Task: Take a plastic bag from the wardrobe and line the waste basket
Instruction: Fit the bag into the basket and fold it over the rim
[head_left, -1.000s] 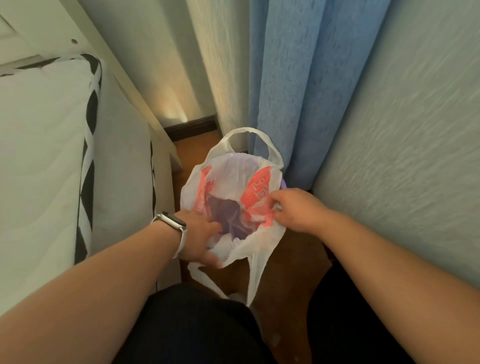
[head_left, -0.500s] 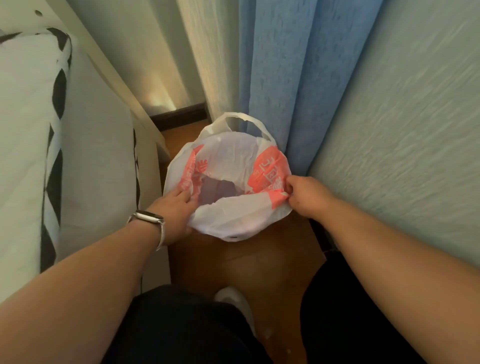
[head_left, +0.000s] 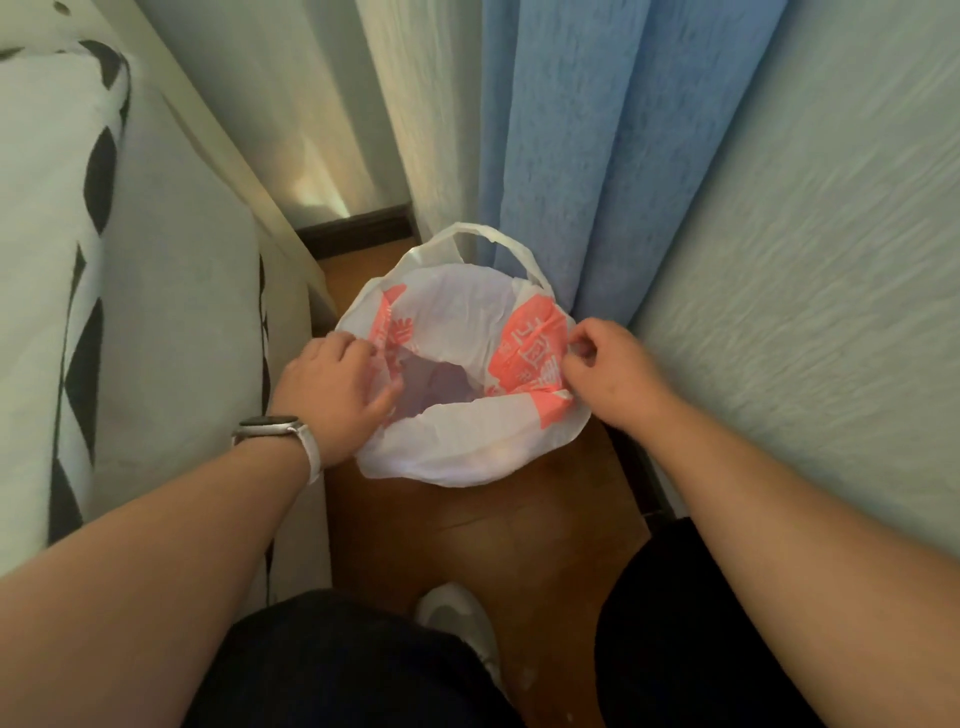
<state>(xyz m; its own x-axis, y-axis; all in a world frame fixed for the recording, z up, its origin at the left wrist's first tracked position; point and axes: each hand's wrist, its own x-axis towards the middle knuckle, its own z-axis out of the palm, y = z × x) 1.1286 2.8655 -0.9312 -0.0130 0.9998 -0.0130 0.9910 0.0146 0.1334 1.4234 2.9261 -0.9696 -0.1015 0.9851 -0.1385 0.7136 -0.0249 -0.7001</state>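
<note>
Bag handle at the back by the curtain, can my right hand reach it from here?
Probably yes. The handle stands up before the curtain, with nothing between it and your right hand, though that hand pinches the bag at its rim.

plastic bag (head_left: 457, 447) spread wider, folded outward

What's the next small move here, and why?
Probably fold the far handle down over the back edge. The plastic bag already drapes outward on the near side. The left hand holds its left edge and the right hand pinches its right edge. That handle loop stands up against the blue curtain, so the back looks unfinished.
</note>
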